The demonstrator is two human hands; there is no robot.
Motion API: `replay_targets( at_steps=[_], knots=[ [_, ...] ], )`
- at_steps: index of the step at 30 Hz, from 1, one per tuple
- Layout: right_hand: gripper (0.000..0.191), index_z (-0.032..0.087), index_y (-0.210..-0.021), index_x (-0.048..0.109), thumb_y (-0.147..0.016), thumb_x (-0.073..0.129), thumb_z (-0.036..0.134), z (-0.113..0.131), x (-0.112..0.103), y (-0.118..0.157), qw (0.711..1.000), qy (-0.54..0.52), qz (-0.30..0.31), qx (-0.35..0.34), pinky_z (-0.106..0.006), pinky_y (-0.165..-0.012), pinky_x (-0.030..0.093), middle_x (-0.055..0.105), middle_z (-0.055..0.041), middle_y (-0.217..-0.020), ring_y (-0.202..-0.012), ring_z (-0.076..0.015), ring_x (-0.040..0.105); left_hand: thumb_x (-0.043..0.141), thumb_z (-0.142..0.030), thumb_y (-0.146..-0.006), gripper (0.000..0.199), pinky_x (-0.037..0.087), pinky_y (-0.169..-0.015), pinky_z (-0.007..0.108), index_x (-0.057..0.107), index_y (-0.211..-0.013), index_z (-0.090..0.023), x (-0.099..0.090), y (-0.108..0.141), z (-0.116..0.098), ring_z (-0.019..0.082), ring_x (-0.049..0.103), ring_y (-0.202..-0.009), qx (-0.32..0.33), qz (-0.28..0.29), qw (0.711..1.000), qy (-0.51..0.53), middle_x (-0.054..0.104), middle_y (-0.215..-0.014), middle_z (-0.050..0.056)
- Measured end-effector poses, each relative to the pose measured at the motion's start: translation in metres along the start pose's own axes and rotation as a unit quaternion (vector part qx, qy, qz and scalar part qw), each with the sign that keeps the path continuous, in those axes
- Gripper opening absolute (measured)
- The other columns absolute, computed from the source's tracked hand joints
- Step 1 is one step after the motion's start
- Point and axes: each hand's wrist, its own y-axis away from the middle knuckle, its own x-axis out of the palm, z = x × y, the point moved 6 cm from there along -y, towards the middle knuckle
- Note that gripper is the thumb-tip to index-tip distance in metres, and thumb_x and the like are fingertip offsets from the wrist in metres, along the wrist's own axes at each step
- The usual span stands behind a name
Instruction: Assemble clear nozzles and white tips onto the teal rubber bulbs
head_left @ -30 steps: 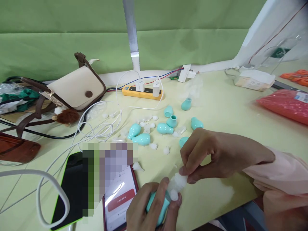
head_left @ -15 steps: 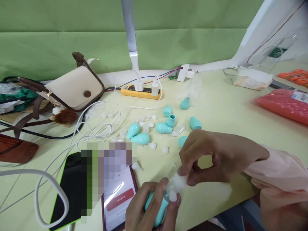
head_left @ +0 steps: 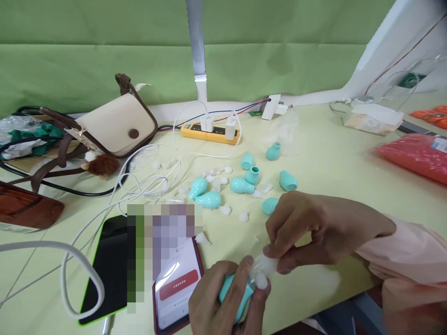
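My left hand (head_left: 223, 300), low in the middle of the head view, is wrapped round a glossy teal rubber squeeze bulb (head_left: 245, 298). From the bulb's upper end sticks out a clear plastic piece (head_left: 257, 266), and a small white round tip (head_left: 261, 281) sits beside it near my left thumb. My right hand (head_left: 303, 232) pinches a translucent white soft part (head_left: 269, 266) at the far end of the clear piece. Its thumb and fingers partly cover that part. Beyond my hands lie several loose teal bulbs (head_left: 242, 185) and small white tips (head_left: 243, 216).
Two phones lie at the left, a black one (head_left: 111, 265) and a red-edged one (head_left: 178, 288). White cables (head_left: 150, 179) coil behind them. Farther back are a cream handbag (head_left: 115, 123) and a yellow power strip (head_left: 209, 135). A red package (head_left: 412, 156) lies at the right.
The view has shifted slightly, so everything appears a little farther right. Both hands keep the same hold on the bulb and the white part, with only slight finger movement.
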Motion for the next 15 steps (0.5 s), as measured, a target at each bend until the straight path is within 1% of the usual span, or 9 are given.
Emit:
replay_targets(
  at_steps=[2,5,8,11,15],
  knots=[
    [0.019,0.007,-0.076,0.069,-0.083,0.056,0.018,-0.001,-0.001,-0.001,0.999,-0.048,-0.016,-0.008,-0.017,-0.046,0.037,0.062,-0.0083,-0.061,-0.051,-0.0079,0.052,0.065,-0.012,-0.071,0.009,0.041,-0.043,0.021,0.066,-0.078,-0.018,-0.003,-0.002,0.0,0.009,0.051,-0.049,-0.011,-0.018,1.0,-0.002,0.056,-0.064,0.001],
    [0.017,0.006,-0.076,0.069,-0.081,0.057,0.016,-0.004,0.001,-0.004,0.996,-0.079,-0.027,-0.013,-0.018,-0.048,0.041,0.063,-0.0099,-0.063,-0.052,-0.009,0.055,0.066,-0.011,-0.069,0.015,0.039,-0.04,0.021,0.067,-0.082,-0.02,-0.004,-0.005,0.002,0.009,0.051,-0.048,-0.039,-0.024,0.999,0.018,0.057,-0.064,0.0],
    [0.016,0.007,-0.076,0.069,-0.081,0.058,0.017,-0.004,0.003,-0.004,0.994,-0.1,-0.032,-0.017,-0.017,-0.047,0.041,0.065,-0.01,-0.063,-0.052,-0.0092,0.056,0.065,-0.017,-0.071,0.01,0.038,-0.038,0.023,0.068,-0.08,-0.022,-0.004,-0.004,0.004,0.012,0.053,-0.047,-0.068,-0.017,0.996,0.057,0.059,-0.062,0.0],
    [0.016,0.007,-0.076,0.069,-0.081,0.059,0.019,-0.003,0.003,-0.005,0.992,-0.115,-0.051,-0.029,-0.016,-0.046,0.042,0.065,-0.0095,-0.062,-0.05,-0.0082,0.056,0.067,-0.023,-0.071,0.008,0.039,-0.037,0.024,0.069,-0.079,-0.022,-0.003,-0.001,0.008,0.015,0.057,-0.049,-0.104,-0.011,0.99,0.096,0.061,-0.06,0.001],
    [0.01,0.008,-0.074,0.069,-0.076,0.063,0.017,-0.005,0.001,-0.006,0.983,-0.153,-0.087,-0.045,-0.015,-0.045,0.043,0.066,-0.0076,-0.062,-0.049,-0.0072,0.057,0.067,-0.033,-0.072,0.012,0.039,-0.035,0.025,0.07,-0.076,-0.023,-0.004,0.001,0.014,0.013,0.05,-0.039,-0.164,-0.001,0.977,0.134,0.063,-0.057,0.001]
  ],
)
